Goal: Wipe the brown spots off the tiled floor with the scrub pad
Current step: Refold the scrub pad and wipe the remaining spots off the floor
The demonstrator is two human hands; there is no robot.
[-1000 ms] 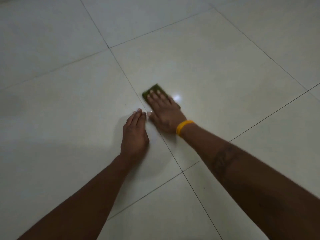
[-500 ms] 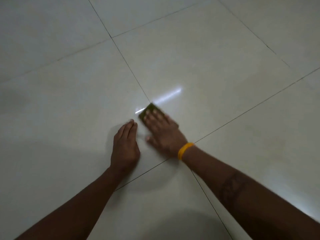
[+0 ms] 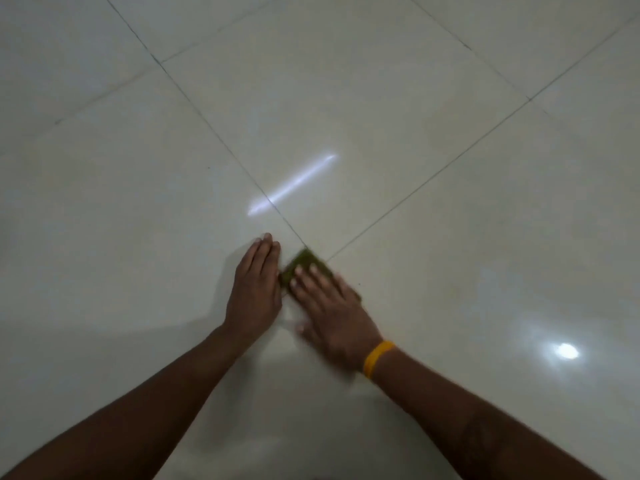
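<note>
The right hand (image 3: 332, 313) lies flat on the green scrub pad (image 3: 306, 265), fingers straight and spread a little, pressing it onto the pale tiled floor (image 3: 381, 133) just on the near side of the point where four tiles meet. The hand covers most of the pad; only its far end shows beyond the fingertips, blurred. The pad's long axis appears to run diagonally, roughly in line with the grout joint (image 3: 207, 123) that slants up and to the left. The left hand (image 3: 254, 289) rests palm down on the floor just beside the pad's left edge, fingers straight and together, seemingly as a brace; whether it touches the pad cannot be told. A yellow wristband (image 3: 377, 358) circles the right wrist. The pad is wholly under the right hand, so any next stroke belongs to that hand, probably running along the pad's own length. A tiny dark speck (image 3: 359, 284) sits on the tile just right of the right hand, and another (image 3: 209, 167) well up to the left; whether either is a brown spot is too small to say.
</note>
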